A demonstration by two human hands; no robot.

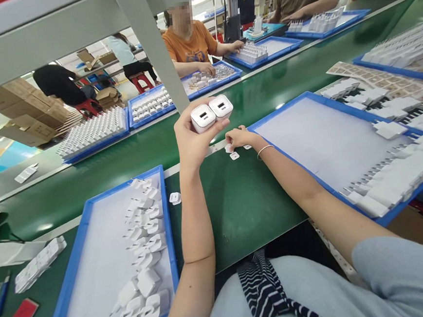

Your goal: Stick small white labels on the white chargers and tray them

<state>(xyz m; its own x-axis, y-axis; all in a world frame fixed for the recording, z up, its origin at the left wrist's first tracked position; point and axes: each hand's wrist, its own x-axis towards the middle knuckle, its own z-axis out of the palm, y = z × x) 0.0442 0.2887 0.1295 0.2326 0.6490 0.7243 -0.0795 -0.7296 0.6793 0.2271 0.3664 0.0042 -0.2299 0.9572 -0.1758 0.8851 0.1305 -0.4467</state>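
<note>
Two white USB charger heads, a left one (pixel 203 119) and a right one (pixel 221 108), sit side by side in my left hand (pixel 189 143). Its fingers and thumb are wrapped round them, with the port faces turned up towards me. Farther right, my right hand (pixel 239 136) is lowered to the green tabletop, its fingers pinched at a small white slotted cover (pixel 229 148). Another such cover (pixel 234 155) lies just below the fingertips. Behind my left forearm, more covers (pixel 175 198) lie by the left tray's edge.
A blue-rimmed tray (pixel 168 230) with loose chargers stands left; another tray (pixel 284 105) with rows of chargers stands right. Beyond runs a green conveyor belt (pixel 152 148). A grey post (pixel 155 45) rises ahead. Across the belt, a person in orange (pixel 195 42) handles parts.
</note>
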